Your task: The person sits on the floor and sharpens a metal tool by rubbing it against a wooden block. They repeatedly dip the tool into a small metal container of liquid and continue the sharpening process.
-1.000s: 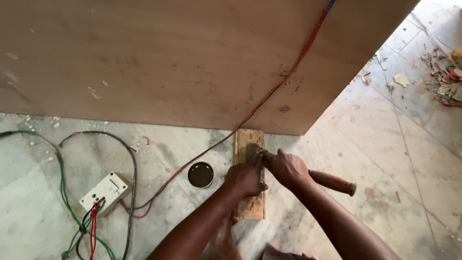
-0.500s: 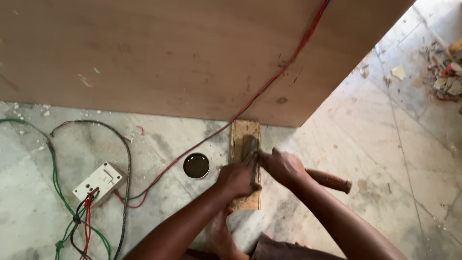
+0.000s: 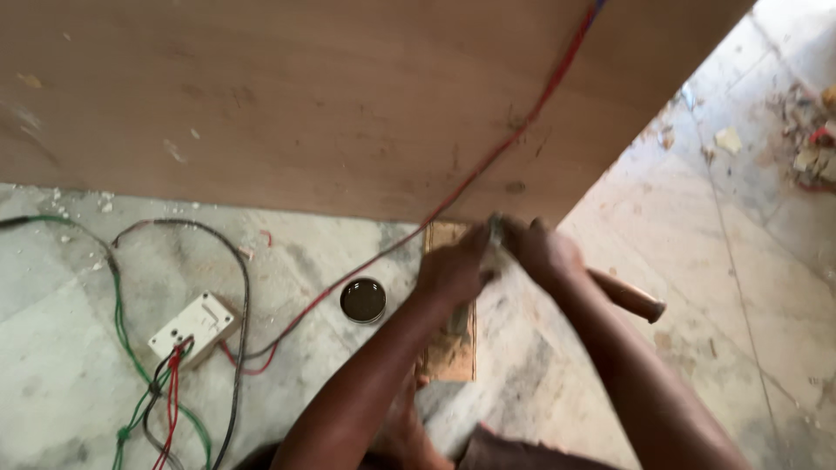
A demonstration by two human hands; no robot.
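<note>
My left hand (image 3: 453,270) and my right hand (image 3: 544,252) meet over a small wooden block (image 3: 453,348) that lies on the stone floor. My right hand grips a tool with a round wooden handle (image 3: 629,296) that sticks out to the right. The tool's metal end (image 3: 495,233) shows blurred between the two hands, and my left hand closes around it. The block's near end has sawdust on it. My foot (image 3: 409,426) rests beside the block's near end.
A large plywood sheet (image 3: 305,96) fills the top, with a red wire (image 3: 488,165) running down across it. A small round dark tin (image 3: 363,300) lies left of the block. A white switch box (image 3: 192,326) with green, red and black wires sits at left. Debris (image 3: 810,139) lies far right.
Both hands have shifted up toward the plywood edge along the block and are motion-blurred. The camera view has drifted slightly; the tin and switch box stay put.
</note>
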